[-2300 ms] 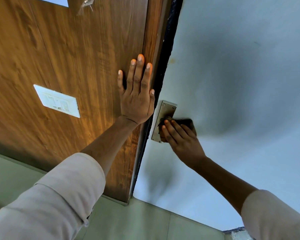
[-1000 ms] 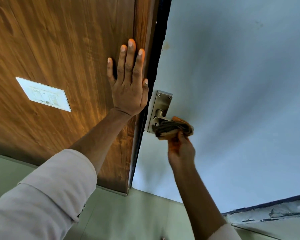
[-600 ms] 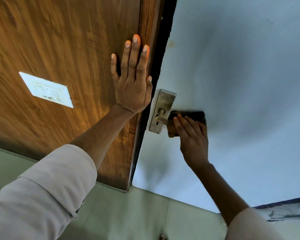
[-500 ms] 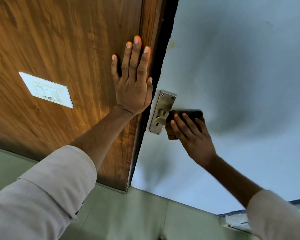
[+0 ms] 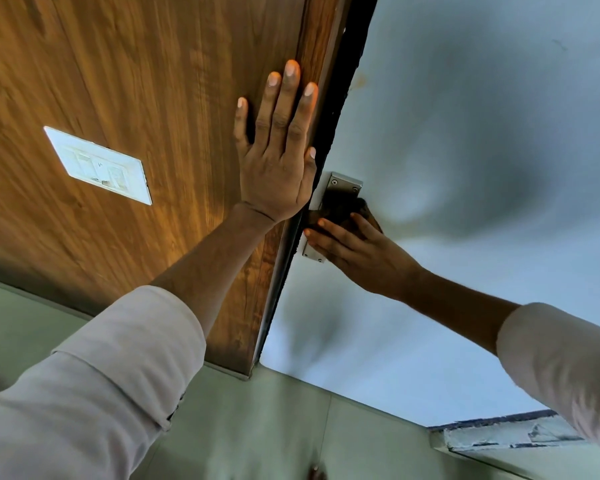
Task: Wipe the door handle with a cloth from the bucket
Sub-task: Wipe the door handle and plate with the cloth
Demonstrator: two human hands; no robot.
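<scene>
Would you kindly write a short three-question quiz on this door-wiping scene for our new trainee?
1. True or false: the left hand lies flat, fingers spread, on the wooden panel.
2. Which hand presses the cloth against the handle plate? A) left B) right C) both
3. Fill in: the white fitting on the wooden panel is a ____.

Key: 1 true. 2 B, the right hand. 3 switch plate.
</scene>
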